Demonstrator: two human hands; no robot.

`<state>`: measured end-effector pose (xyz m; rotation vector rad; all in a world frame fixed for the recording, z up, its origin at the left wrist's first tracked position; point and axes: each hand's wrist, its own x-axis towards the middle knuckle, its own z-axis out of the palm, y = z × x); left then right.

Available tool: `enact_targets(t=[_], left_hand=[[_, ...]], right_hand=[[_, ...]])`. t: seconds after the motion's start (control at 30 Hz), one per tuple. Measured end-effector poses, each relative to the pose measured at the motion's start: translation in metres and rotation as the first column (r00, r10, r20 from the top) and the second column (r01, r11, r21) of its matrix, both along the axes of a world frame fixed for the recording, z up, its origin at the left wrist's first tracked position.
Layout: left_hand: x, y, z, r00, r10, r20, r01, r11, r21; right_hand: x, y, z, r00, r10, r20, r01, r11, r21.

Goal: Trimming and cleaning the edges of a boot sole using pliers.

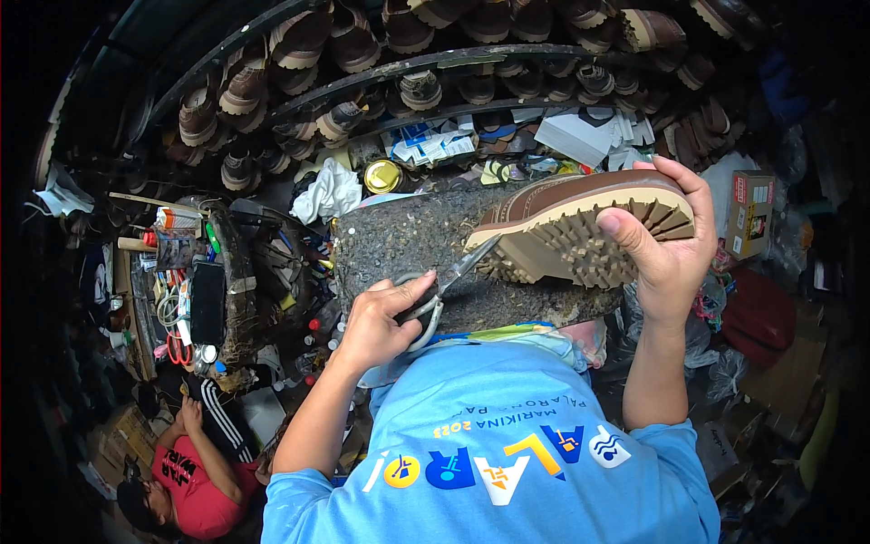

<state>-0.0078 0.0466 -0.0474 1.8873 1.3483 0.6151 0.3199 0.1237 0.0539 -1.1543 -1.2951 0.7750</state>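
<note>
Shoe (566, 238) between hands (376, 322), in right's (672, 258) grip

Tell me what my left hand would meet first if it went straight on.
Likely the shoe: the scissors in your left hand point at its sole, perhaps touching it; depth is unclear.

Ctr bright, esp. blue shirt (494, 412); bkgd dim; pic rim black; fisheye bends shelf rail (453, 59).
</note>
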Motion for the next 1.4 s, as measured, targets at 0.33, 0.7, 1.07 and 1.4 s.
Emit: enact_targets(t=[0.33, 0.7, 1.07, 1.4], left_hand=[[-0.007, 0.000, 0.010, 0.997, -0.028, -0.077, 0.034, 0.997, 0.066], [0.007, -0.017, 0.051, 0.951, 0.037, -0.306, 0.006, 0.990, 0.138], [0.089, 0.049, 0.042, 0.990, 0.127, -0.061, -0.107, 0.961, 0.257], [0.069, 0.087, 0.012, 0.966, 0.204, -0.158, -0.124, 0.904, 0.410]], right_hand=[[-0.002, 0.000, -0.001, 1.000, 0.001, 0.015, -0.002, 1.000, 0.027], [-0.009, -0.007, 0.001, 1.000, 0.015, 0.012, -0.015, 0.999, 0.030], [-0.024, -0.028, 0.004, 0.997, 0.040, 0.071, -0.046, 0.996, 0.078], [-0.022, -0.015, 0.008, 0.999, -0.037, 0.009, 0.037, 0.999, 0.016]])
